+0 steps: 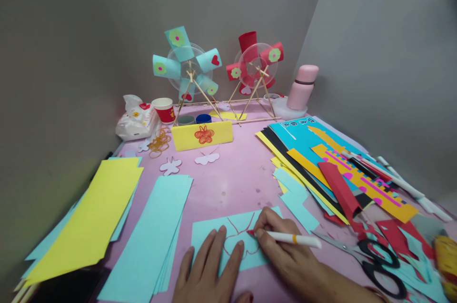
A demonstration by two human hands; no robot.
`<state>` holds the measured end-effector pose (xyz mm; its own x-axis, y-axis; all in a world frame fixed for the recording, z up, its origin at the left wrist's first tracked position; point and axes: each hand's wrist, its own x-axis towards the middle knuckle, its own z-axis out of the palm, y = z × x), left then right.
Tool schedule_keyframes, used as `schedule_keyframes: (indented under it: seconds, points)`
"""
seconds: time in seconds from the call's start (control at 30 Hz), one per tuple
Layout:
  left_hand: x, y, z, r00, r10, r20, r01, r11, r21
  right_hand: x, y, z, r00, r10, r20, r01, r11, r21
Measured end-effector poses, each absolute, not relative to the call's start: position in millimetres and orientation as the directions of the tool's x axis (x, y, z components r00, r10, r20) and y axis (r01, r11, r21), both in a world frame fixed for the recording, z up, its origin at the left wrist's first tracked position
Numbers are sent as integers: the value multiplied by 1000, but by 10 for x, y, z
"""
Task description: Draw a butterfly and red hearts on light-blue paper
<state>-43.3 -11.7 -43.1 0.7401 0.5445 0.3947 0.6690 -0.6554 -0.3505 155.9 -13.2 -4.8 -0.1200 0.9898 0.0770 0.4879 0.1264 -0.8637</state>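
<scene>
My right hand (285,258) grips a white marker pen (291,238) with its red tip on a light blue sheet of paper (210,235) near the table's front edge. Red curved lines are drawn on that sheet. Beside it my left hand (210,269) lies flat on the sheet with fingers spread, pressing it down onto the pink table (235,179).
Black-handled scissors (371,255) lie right of my right hand. Blue strips (157,231) and yellow paper (89,217) lie at left, stacked coloured sheets (321,160) at right. Two paper wheel models (185,65) (255,63), a pink bottle (303,86), a red cup (164,109) and a yellow card (202,135) stand at the back.
</scene>
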Motion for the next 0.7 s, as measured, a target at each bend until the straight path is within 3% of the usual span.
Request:
schedule_keyframes:
  seconds: [0.5, 0.7]
  points:
    - [-432, -109, -418, 743, 551, 379, 666, -666, -337, 1565, -135, 2, -53, 997, 57, 466, 75, -882]
    - [-450, -150, -410, 719, 541, 436, 682, -670, -294, 1581, -133, -90, -62, 998, 18, 353, 39, -935]
